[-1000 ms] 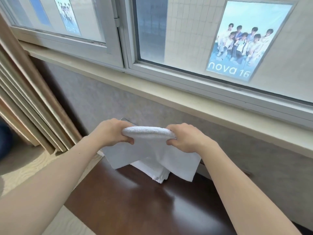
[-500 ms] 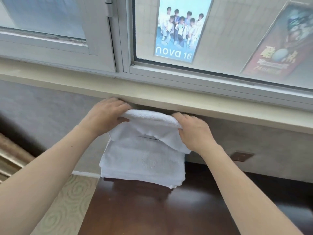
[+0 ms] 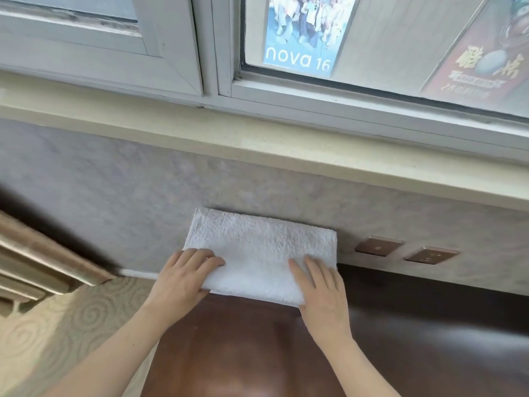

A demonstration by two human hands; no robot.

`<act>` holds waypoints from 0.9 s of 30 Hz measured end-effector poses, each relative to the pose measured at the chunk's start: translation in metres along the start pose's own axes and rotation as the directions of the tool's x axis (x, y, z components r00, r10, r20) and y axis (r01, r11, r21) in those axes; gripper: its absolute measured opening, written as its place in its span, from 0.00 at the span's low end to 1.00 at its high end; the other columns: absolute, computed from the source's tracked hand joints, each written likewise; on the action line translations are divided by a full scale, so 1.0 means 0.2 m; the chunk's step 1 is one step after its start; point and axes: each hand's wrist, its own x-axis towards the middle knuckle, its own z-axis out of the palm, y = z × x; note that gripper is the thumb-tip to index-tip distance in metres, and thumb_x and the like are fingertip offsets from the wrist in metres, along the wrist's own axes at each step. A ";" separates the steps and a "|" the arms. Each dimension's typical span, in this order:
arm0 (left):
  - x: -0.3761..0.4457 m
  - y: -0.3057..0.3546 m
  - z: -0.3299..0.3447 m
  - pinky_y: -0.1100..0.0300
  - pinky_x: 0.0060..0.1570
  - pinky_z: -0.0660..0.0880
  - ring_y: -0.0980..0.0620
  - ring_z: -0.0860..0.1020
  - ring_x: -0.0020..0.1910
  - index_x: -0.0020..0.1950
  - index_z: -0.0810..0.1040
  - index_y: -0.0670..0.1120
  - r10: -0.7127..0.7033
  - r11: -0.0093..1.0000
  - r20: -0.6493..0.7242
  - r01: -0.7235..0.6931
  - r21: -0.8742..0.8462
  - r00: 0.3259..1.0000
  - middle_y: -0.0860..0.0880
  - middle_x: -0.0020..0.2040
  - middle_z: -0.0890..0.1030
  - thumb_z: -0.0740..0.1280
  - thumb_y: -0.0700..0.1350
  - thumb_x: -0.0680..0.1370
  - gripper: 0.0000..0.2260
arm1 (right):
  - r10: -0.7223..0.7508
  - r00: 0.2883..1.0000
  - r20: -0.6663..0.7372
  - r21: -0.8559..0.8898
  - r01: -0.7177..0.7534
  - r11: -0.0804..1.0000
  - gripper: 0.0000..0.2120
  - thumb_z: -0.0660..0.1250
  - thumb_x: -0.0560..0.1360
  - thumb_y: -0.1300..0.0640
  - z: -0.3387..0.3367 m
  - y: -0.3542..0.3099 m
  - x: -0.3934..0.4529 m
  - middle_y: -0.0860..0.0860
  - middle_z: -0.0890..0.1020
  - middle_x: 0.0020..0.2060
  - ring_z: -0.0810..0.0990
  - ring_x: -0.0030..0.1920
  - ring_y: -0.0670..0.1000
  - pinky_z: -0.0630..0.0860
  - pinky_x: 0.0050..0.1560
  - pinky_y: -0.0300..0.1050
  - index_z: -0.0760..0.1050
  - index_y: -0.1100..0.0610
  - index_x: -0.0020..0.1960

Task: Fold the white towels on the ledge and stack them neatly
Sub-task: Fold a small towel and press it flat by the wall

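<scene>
On dark table (image 3: 257, 353), both hands flat, pressing folded white towel (image 3: 257, 247); window poster (image 3: 303, 32) reads "nova 16"

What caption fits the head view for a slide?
Both hands, left and right, press flat on a folded white towel on the dark table.

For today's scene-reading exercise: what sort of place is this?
Probably a hotel or guest room: a folded white terry towel on a dark polished wooden surface, bronze wall switch plates, beige pleated curtain.
</scene>
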 end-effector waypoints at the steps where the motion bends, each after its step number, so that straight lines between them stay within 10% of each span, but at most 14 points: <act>1: 0.00 0.00 0.00 0.54 0.57 0.68 0.46 0.77 0.58 0.62 0.77 0.51 -0.012 1.000 0.006 0.012 0.003 1.000 0.50 0.59 0.79 0.82 0.43 0.55 0.36 | 0.038 0.999 0.023 0.001 -0.038 0.999 0.53 0.82 0.52 0.65 -0.01 0.01 0.01 0.52 0.73 0.69 0.73 0.69 0.57 0.71 0.66 0.59 0.69 0.48 0.74; 8: 0.08 -0.03 0.00 0.48 0.58 0.78 0.43 0.81 0.62 0.65 0.81 0.48 -0.018 0.998 -0.047 0.021 0.057 0.999 0.48 0.64 0.82 0.78 0.27 0.51 0.42 | 0.132 0.990 -0.050 0.211 -0.118 0.970 0.53 0.71 0.51 0.81 -0.04 0.09 0.09 0.55 0.76 0.70 0.75 0.69 0.62 0.84 0.39 0.49 0.68 0.50 0.72; 13: 0.09 -0.05 0.03 0.45 0.56 0.80 0.41 0.79 0.64 0.67 0.80 0.47 0.020 0.997 -0.141 -0.010 0.074 0.990 0.47 0.66 0.80 0.59 0.25 0.64 0.35 | 0.038 0.993 -0.114 0.106 -0.026 0.994 0.51 0.76 0.45 0.80 -0.06 0.16 0.12 0.59 0.80 0.65 0.79 0.64 0.65 0.85 0.40 0.48 0.78 0.58 0.68; 18: 0.03 -0.09 0.08 0.41 0.69 0.69 0.46 0.68 0.75 0.76 0.71 0.51 0.007 0.999 0.027 -0.005 -0.042 1.000 0.51 0.75 0.70 0.76 0.27 0.60 0.46 | 0.021 0.996 -0.084 0.108 -0.012 0.994 0.52 0.73 0.53 0.81 0.06 0.16 0.06 0.56 0.75 0.71 0.73 0.70 0.62 0.81 0.33 0.42 0.71 0.53 0.73; 23: 0.07 -0.12 0.00 0.42 0.73 0.66 0.55 0.61 0.77 0.76 0.69 0.57 0.000 0.991 0.146 0.020 -0.134 0.989 0.57 0.77 0.66 0.80 0.52 0.68 0.38 | 0.018 0.998 0.056 0.103 -0.023 0.994 0.49 0.74 0.64 0.66 -0.03 0.17 0.05 0.49 0.59 0.80 0.55 0.80 0.56 0.79 0.57 0.48 0.59 0.47 0.80; 27: 0.13 -0.01 -0.10 0.51 0.80 0.46 0.63 0.49 0.79 0.74 0.67 0.64 -0.092 0.972 0.232 0.138 -0.189 0.968 0.64 0.77 0.57 0.62 0.82 0.60 0.45 | -0.004 0.985 0.171 0.029 -0.001 1.000 0.43 0.62 0.72 0.35 -0.17 0.09 0.06 0.46 0.48 0.81 0.39 0.81 0.54 0.44 0.78 0.63 0.48 0.43 0.81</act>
